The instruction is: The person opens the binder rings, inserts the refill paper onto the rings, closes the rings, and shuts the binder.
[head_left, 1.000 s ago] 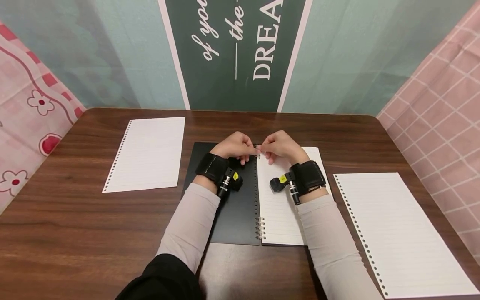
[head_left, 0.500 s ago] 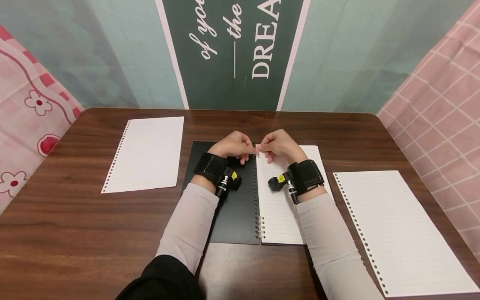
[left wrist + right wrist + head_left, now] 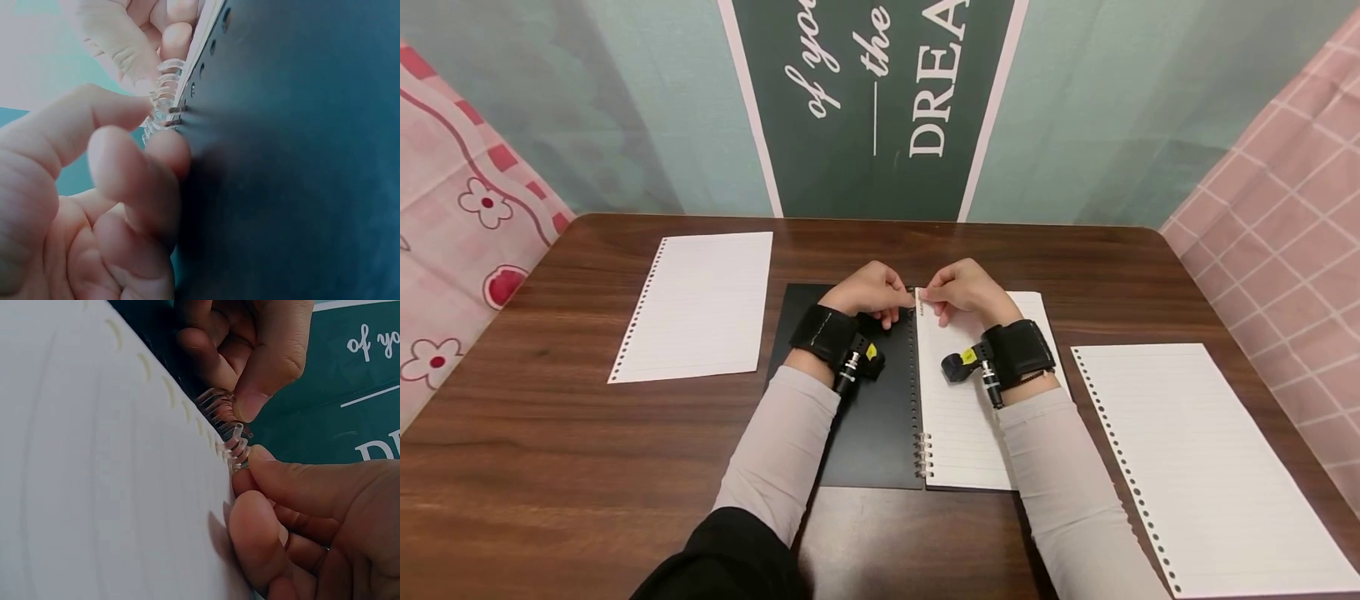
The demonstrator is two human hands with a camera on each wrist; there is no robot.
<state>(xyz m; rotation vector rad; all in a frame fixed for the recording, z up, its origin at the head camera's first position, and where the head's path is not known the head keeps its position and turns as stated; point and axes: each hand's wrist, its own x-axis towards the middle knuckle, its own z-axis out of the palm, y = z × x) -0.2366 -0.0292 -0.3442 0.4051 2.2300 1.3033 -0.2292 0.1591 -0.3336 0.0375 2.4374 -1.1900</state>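
An open notebook lies before me, its black cover (image 3: 880, 425) on the left and lined pages (image 3: 966, 454) on the right. Both hands meet at the far end of its spine. My left hand (image 3: 867, 292) pinches the cover side of a clear plastic ring strip (image 3: 167, 84) between thumb and finger. With thumb and finger, my right hand (image 3: 964, 290) pinches the strip's end on the page side, its other fingers curled beside the sheets. Some clear rings (image 3: 236, 445) show between the fingertips; the rest are hidden. Another ring strip (image 3: 923, 456) sits at the spine's near end.
A loose punched sheet (image 3: 696, 308) lies at the left on the brown wooden table (image 3: 572, 467). At the right, a larger-looking punched sheet (image 3: 1202, 467) reaches the near edge. A green printed cloth (image 3: 865, 183) hangs behind the table.
My right fingertips have drawn slightly right, leaving a small gap to the left thumb at the spine. The left hand and notebook stay nearly in place; the head view shifts slightly.
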